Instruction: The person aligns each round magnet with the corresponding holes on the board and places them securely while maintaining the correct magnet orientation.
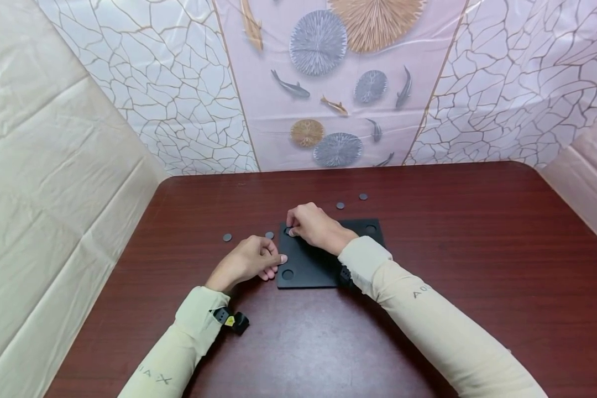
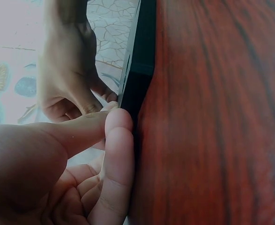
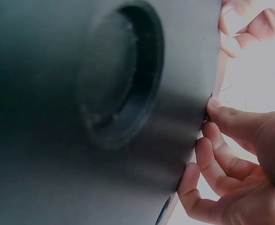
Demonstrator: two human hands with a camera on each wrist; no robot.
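Fingers of the right hand (image 1: 314,225) pinch one dark disc (image 3: 208,112) at the far-left corner of the black board (image 1: 308,271), whose left edge the left hand (image 1: 249,258) grips. Flat, rectangular, showing at least three round recesses (image 1: 371,229), it lies on the desk (image 1: 477,237), two grey discs (image 1: 227,237) left of it, two beyond.

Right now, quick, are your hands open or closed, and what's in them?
Left hand: closed, pinching the edge of the black board.
Right hand: closed, pinching a small disc.
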